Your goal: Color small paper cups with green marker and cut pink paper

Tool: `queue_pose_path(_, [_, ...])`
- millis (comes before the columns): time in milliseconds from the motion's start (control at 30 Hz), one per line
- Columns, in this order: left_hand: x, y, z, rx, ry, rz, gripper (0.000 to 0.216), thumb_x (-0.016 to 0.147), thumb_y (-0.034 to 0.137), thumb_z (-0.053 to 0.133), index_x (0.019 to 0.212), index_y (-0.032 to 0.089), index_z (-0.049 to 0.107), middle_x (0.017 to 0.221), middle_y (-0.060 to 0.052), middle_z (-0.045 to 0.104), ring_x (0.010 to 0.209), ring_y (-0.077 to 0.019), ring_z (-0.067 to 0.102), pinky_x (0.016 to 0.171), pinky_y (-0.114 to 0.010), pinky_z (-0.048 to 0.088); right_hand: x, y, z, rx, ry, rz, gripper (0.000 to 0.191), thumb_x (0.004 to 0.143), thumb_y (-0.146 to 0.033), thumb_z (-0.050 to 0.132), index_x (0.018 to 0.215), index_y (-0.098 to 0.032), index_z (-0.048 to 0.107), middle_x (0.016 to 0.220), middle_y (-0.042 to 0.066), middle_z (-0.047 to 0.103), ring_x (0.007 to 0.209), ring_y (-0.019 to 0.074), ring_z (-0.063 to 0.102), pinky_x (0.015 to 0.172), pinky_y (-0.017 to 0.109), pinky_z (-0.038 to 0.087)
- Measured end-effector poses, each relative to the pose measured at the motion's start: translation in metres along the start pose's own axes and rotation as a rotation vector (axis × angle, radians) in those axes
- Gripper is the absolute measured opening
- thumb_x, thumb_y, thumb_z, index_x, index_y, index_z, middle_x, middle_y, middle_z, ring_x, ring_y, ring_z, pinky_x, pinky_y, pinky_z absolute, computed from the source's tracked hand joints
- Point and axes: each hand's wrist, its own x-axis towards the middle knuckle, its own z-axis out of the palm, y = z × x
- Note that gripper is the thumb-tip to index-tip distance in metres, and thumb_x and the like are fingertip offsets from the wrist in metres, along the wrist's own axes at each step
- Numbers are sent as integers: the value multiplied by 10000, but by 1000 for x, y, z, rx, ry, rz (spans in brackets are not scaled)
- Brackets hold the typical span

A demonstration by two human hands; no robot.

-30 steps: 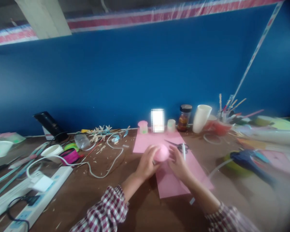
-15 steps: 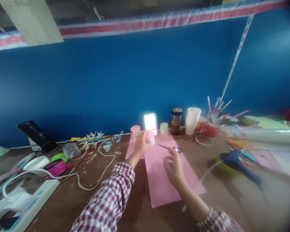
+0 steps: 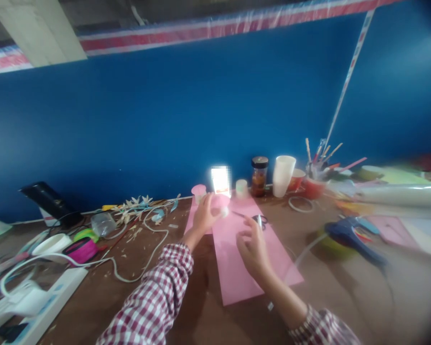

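Note:
My left hand [image 3: 205,214] reaches forward over the far end of a pink paper sheet [image 3: 241,258] and is closed round a small pink round object [image 3: 221,202]. It sits just in front of a pink-lidded cup [image 3: 198,191] and a bright blurred rectangle [image 3: 221,179]. My right hand [image 3: 250,244] hovers over the sheet with fingers loosely curled and nothing visible in them. Scissors [image 3: 254,218] lie on the sheet just beyond its fingertips.
A jar [image 3: 259,176], white cup [image 3: 283,175], red brush pot [image 3: 314,187] and small cup [image 3: 242,188] line the blue wall. A blue glue gun [image 3: 352,235] lies right. Left are white cables [image 3: 143,268], a power strip [image 3: 43,306], pink ribbon spool [image 3: 82,250] and dried flowers [image 3: 138,203].
My left hand carried the pink round object away from my right hand, forward toward the cups at the wall. My right hand let go and stayed over the pink sheet.

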Motion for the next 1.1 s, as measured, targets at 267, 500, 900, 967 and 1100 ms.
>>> queue_pose_path(267, [0,-2,-17,26,-8,62,818,705,426,715,1375,222,293,1392,-135,412,1299,-293,390,1034,-438,381,-2,-3,-1,-15,-17,-44,469,788,-189,468,1253,-186,403,1140,127,481,802,177,589,584,305,533])
queue_pose_path(500, [17,17,-21,124,-164,204,635,782,331,621,1366,259,382,1417,-76,429,1304,-281,384,1061,-447,345,-1,1,0,-27,-31,-60,476,779,-194,472,1250,-181,408,1124,130,502,778,176,593,576,309,537])
queue_pose_path(900, [21,17,-23,108,-196,190,413,829,227,534,1242,232,542,1297,-48,557,1200,-235,498,1004,-390,420,-1,1,1,-32,-61,-62,477,778,-196,479,1249,-173,407,1104,131,510,738,165,601,578,319,545])
queue_pose_path(967, [20,19,-23,108,-190,178,414,838,254,531,1251,231,533,1319,-56,537,1219,-248,480,1015,-408,408,-2,1,1,-29,-64,-55,474,780,-193,475,1247,-173,402,1103,129,506,738,163,599,583,320,546])
queue_pose_path(1100, [19,21,-23,105,-178,157,513,826,298,559,1325,248,448,1370,-66,488,1269,-269,431,1043,-444,376,-2,1,0,-24,-71,-41,470,785,-192,473,1248,-183,394,1100,119,503,731,156,595,591,321,546])
